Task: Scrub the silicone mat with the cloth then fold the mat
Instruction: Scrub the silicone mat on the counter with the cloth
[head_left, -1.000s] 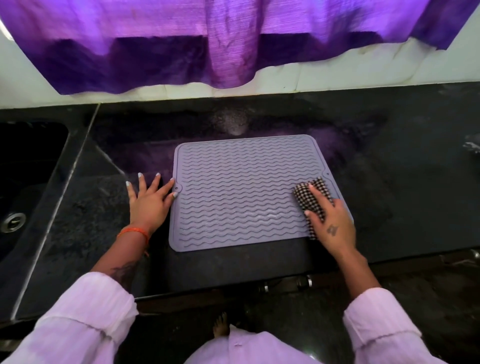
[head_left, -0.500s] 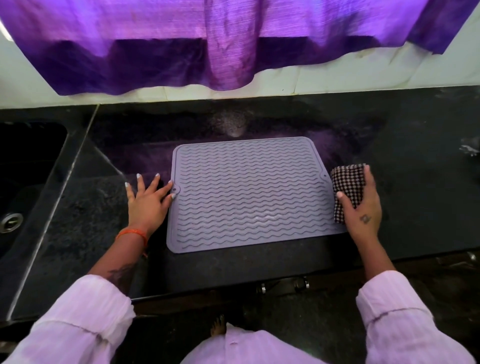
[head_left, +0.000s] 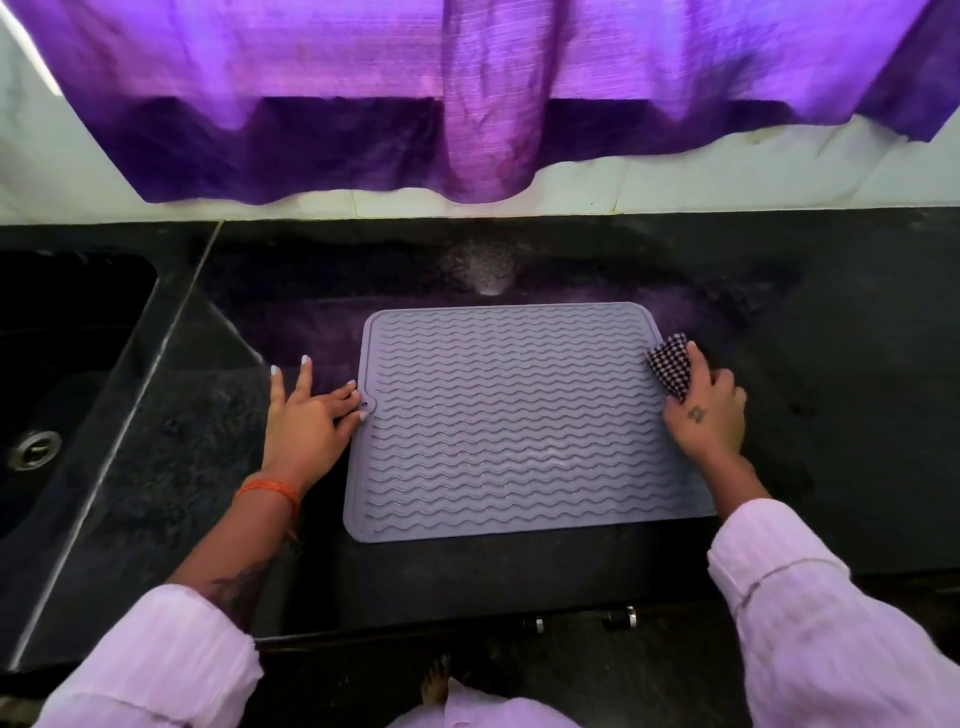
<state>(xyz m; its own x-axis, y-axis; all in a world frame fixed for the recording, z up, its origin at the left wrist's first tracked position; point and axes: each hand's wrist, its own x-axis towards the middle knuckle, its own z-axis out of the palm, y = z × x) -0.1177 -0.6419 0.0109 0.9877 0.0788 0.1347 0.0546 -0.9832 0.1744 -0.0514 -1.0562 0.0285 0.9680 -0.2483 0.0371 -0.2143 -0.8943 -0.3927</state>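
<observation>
On the dark bench (head_left: 857, 364), centre: your silicone mat (head_left: 519, 421) lies flat, unfolded.
Your left hand (head_left: 306, 421) rests spread and flat at its left edge; your right hand (head_left: 706, 410) pinches the checked cloth (head_left: 670, 366) at the far-right corner. Expect the mat to be soft, floppy and probably grippy; take 1 short edge to fold. Your right fingertips are hidden under the cloth.

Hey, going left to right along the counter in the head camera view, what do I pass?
Sink drain → sink → left hand resting flat at the mat's left edge → silicone mat → checkered cloth gripped by the right hand → bare black counter.
</observation>
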